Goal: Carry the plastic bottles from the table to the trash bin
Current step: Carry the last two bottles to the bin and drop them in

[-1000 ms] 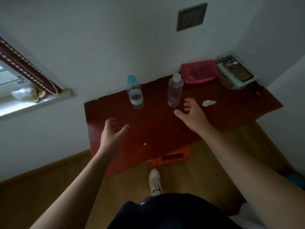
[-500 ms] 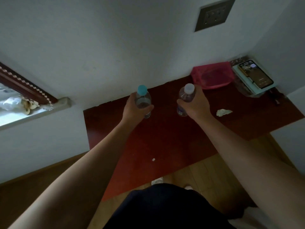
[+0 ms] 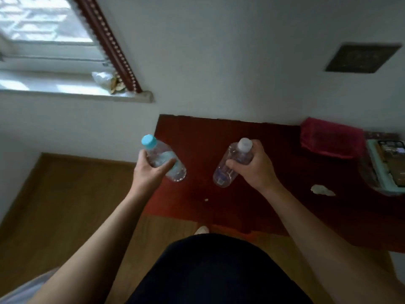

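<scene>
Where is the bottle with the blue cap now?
The blue-capped bottle is tilted in the left hand, left of centre in the head view, over the left edge of the red table.

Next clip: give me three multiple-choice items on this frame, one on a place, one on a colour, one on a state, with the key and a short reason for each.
1. Where is the pink pouch?
A. on the floor
B. on the table, against the wall
C. on the windowsill

2. What colour is the cap of the bottle in the left hand?
A. light blue
B. red
C. black

3. How is the white-capped bottle?
A. standing on the table
B. lying on the floor
C. gripped in the right hand

Key: 1 B, it lies at the table's far edge; 2 A, the blue-capped bottle shows it; 3 C, fingers wrap it.
</scene>
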